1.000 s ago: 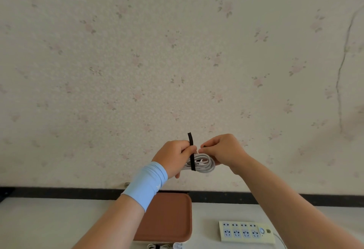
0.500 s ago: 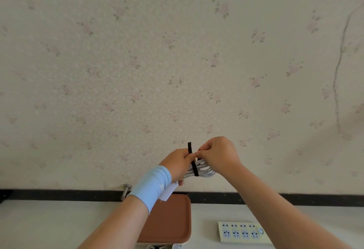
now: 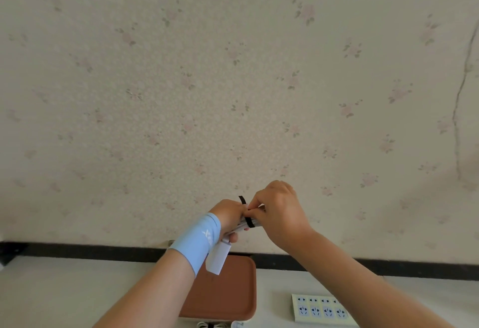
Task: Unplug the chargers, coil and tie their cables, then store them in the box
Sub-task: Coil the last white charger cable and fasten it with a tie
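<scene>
- The left hand (image 3: 228,216) has its fingers curled round the coiled white charger cable (image 3: 242,225), held raised before the wall. If that grip loosens, the loops could spring apart.
- The white rectangular charger block (image 3: 218,260) dangles under that hand, above the brown rounded plastic box (image 3: 228,291). Its weight may drag the coil askew.
- The right hand (image 3: 278,213) pinches the thin black tie strap (image 3: 249,223) wrapped round the coil. The strap's free end could slip out before it fastens.
</scene>
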